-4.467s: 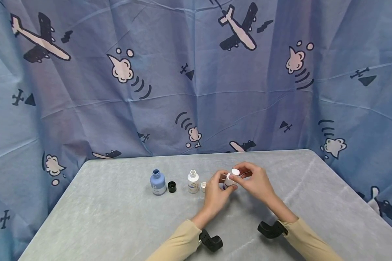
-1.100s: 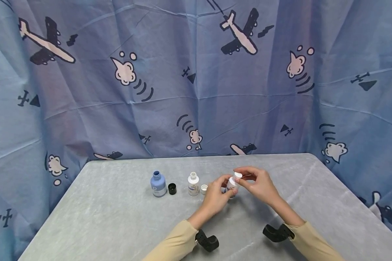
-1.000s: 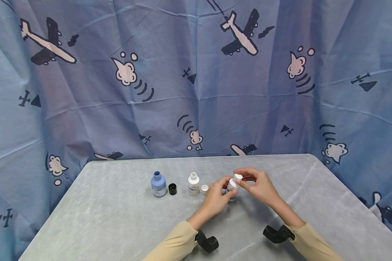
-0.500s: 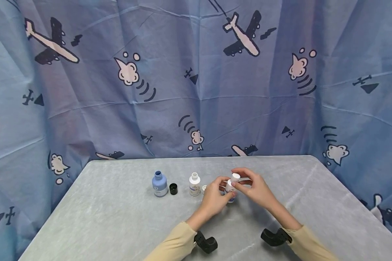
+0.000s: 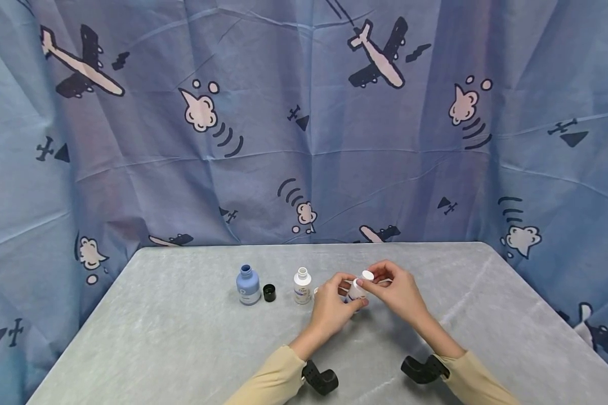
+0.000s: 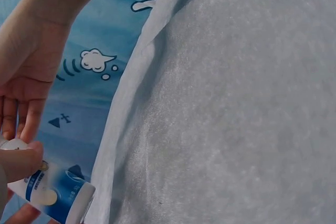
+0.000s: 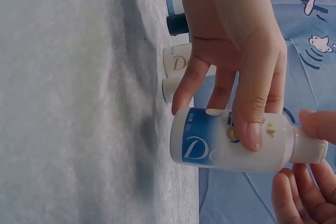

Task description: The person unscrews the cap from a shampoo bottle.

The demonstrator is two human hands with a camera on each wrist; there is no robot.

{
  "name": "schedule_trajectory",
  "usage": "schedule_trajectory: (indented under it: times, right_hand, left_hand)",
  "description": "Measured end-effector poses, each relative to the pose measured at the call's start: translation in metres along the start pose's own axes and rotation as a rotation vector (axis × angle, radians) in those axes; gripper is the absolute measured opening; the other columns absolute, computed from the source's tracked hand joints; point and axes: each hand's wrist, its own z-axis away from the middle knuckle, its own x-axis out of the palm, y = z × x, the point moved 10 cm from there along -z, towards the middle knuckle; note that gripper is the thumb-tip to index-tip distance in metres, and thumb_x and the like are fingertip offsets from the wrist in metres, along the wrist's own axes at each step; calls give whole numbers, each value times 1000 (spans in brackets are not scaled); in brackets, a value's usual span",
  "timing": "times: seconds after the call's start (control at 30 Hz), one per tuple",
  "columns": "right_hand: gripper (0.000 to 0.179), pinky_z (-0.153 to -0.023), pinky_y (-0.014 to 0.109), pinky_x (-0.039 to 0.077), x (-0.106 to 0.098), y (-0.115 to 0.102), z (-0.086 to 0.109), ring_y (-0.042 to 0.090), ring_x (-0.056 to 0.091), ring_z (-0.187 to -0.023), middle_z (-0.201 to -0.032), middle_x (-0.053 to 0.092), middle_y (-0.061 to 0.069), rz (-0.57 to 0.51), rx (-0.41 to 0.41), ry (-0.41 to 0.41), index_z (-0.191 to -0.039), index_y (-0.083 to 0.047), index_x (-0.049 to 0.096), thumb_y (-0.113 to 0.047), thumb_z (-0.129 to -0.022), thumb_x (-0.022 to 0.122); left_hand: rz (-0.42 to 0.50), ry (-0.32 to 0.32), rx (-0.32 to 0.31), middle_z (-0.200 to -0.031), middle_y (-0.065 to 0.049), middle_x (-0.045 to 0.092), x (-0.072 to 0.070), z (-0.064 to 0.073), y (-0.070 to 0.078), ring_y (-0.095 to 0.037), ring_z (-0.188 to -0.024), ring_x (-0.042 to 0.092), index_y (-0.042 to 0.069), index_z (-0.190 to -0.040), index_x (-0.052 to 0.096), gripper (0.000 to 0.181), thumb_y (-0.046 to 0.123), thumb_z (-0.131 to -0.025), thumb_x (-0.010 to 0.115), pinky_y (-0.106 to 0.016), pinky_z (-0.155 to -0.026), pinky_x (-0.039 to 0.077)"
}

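My left hand [image 5: 329, 308] grips a small white bottle [image 7: 215, 142] with a blue label band around its lower part. In the right wrist view the left thumb lies along the bottle's side, with other fingers behind it. The white cap [image 7: 311, 148] sits at the bottle's neck, and my right hand [image 5: 399, 292] pinches it between thumb and fingers. Seen from the head, the bottle leans to the right, held over the table. The left wrist view shows the bottle's blue base end [image 6: 65, 198], while the left thumb covers much of its upper part.
Left of the hands an uncapped white bottle [image 5: 302, 288] stands upright, with a white cap [image 5: 316, 291] mostly hidden behind the left hand. Farther left are an uncapped blue bottle [image 5: 247, 287] and a black cap [image 5: 269, 293]. A printed curtain [image 5: 263, 185] hangs behind the grey table [image 5: 182, 337].
Over the last half second the held bottle has tilted more to the right and my right hand has turned slightly on the cap. Both hands kept their hold throughout; the standing bottles stayed put.
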Motion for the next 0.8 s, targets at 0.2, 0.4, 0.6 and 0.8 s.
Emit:
schedule_trajectory:
  times: [0.2, 0.4, 0.6, 0.8]
  right_hand:
    - [29, -68, 19, 55, 3, -1, 0, 10, 66, -79, -92, 68, 11, -28, -6, -29, -102, -4, 66, -21, -81, 77]
    - [30, -73, 18, 55, 4, -5, 2, 17, 69, -85, -100, 70, 12, -29, -50, -71, -107, -3, 67, -19, -83, 75]
    - [30, -76, 19, 55, 6, -11, 4, 16, 68, -88, -107, 69, 17, -76, -111, -102, -112, 0, 65, -9, -85, 72]
    - [31, -78, 25, 55, 8, -18, 5, 10, 65, -92, -110, 68, 17, -68, -204, -123, -114, 0, 61, 2, -84, 67]
  left_hand:
    - [-4, -8, 6, -89, -4, 72, 1, 2, 1, -9, -79, 64, 12, -109, 66, 39, 18, -74, 82, -17, -69, 47]
    - [-19, -13, 26, -93, -5, 72, 2, 4, 4, -10, -83, 65, 11, -113, 66, 39, 15, -76, 79, -18, -70, 47]
    - [-11, -25, 44, -98, -7, 72, 6, 5, 3, -11, -86, 64, 8, -116, 65, 40, 13, -79, 77, -19, -73, 48]
    - [5, -29, 38, -96, -8, 71, 9, 6, 0, -13, -84, 64, 6, -115, 64, 39, 14, -79, 77, -21, -73, 49]
